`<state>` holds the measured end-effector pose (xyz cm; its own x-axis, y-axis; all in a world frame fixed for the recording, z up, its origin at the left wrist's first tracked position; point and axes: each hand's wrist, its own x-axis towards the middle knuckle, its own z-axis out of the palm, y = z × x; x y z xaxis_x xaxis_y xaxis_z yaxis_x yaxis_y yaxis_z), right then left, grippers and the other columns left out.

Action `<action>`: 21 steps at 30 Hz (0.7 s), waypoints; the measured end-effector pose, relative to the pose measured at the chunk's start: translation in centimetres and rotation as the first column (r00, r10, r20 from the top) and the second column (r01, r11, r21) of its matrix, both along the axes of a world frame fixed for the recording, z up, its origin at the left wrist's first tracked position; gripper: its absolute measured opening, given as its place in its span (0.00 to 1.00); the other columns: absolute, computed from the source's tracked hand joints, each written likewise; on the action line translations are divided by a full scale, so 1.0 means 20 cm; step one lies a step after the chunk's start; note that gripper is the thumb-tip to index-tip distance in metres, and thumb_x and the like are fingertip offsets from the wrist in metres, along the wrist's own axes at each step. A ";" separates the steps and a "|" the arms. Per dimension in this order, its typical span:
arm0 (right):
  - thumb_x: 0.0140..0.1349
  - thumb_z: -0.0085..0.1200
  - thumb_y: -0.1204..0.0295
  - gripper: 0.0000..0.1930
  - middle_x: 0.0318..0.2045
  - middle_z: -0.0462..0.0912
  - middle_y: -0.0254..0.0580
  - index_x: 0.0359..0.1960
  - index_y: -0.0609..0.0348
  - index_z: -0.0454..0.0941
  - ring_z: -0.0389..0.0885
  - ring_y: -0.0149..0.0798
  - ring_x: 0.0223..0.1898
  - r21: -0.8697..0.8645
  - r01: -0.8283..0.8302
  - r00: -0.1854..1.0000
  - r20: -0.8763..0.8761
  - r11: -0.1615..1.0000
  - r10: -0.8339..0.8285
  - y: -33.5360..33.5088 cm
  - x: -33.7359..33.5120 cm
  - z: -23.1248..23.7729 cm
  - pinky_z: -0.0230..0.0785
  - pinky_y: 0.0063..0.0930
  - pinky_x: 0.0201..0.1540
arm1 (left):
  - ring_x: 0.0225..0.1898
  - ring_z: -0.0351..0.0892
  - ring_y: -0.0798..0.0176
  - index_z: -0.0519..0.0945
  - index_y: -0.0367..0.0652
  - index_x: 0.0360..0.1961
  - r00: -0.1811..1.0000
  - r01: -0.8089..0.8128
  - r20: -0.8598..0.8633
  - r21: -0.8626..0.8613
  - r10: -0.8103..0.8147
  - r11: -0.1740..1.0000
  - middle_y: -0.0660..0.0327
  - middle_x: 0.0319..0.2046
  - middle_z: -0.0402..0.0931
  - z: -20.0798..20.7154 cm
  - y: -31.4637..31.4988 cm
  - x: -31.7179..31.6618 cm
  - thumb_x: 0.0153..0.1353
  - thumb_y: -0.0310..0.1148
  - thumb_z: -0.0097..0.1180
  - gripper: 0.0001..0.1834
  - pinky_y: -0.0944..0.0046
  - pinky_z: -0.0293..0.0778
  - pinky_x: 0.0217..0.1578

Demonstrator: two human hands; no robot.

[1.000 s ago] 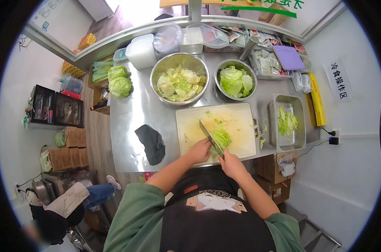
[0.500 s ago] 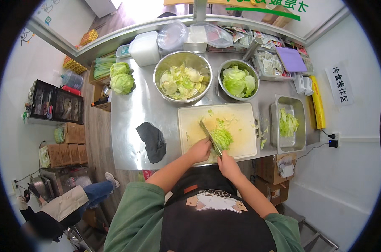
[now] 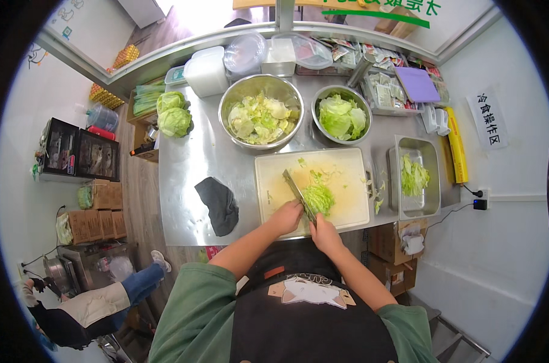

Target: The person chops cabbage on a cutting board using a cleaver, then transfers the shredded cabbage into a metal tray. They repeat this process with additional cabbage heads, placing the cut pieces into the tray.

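Observation:
My right hand (image 3: pixel 327 235) is wrapped around the handle of a kitchen knife (image 3: pixel 297 190), whose blade slants up and left over the cutting board (image 3: pixel 274 181). Close against the blade's left side is my left hand (image 3: pixel 286 216), fingers curled and pressed together; whatever lies under them is hidden. Shredded lettuce (image 3: pixel 318 200) is heaped just right of the blade, and small scraps are scattered farther up the board.
Behind the board stand a steel bowl (image 3: pixel 226 130) of cut lettuce and a smaller bowl (image 3: pixel 315 123) of whole leaves. A steel pan (image 3: pixel 424 209) with shreds sits right. A dark cloth (image 3: pixel 217 206) and lettuce heads (image 3: pixel 174 123) lie left. Another person (image 3: pixel 99 302) is at lower left.
The knife and both hands have shifted only slightly against the board, with the blade still beside the shredded lettuce. At lower left the other person has changed posture a little.

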<state>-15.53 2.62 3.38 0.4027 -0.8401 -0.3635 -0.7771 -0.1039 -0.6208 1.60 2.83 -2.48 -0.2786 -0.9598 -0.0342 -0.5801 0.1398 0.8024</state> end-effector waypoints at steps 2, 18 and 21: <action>0.62 0.49 0.69 0.11 0.23 0.76 0.67 0.36 0.65 0.63 0.75 0.67 0.29 0.016 -0.044 0.998 -0.046 0.999 0.044 -0.04 0.00 0.11 0.66 0.54 0.32 | 0.39 0.71 0.39 0.73 0.34 0.34 0.999 -0.005 0.043 -0.004 0.005 1.000 0.42 0.35 0.72 -0.04 0.00 0.00 0.56 0.26 0.47 0.07 0.48 0.68 0.40; 0.62 0.49 0.67 0.12 0.25 0.77 0.61 0.36 0.63 0.64 0.76 0.63 0.31 -0.059 -0.077 0.996 -0.048 0.995 0.074 -0.05 -0.12 0.03 0.67 0.53 0.33 | 0.36 0.72 0.46 0.74 0.37 0.31 0.981 -0.060 0.174 -0.171 0.090 0.983 0.50 0.32 0.71 0.03 -0.01 -0.03 0.53 0.31 0.54 0.08 0.51 0.71 0.37; 0.62 0.48 0.68 0.12 0.26 0.78 0.61 0.36 0.64 0.63 0.76 0.63 0.31 -0.085 -0.090 0.993 -0.086 0.992 0.083 -0.04 -0.11 0.11 0.67 0.53 0.34 | 0.35 0.72 0.46 0.75 0.37 0.30 0.981 -0.025 0.183 -0.177 0.057 0.984 0.51 0.32 0.71 0.00 -0.03 -0.04 0.53 0.31 0.54 0.07 0.52 0.71 0.36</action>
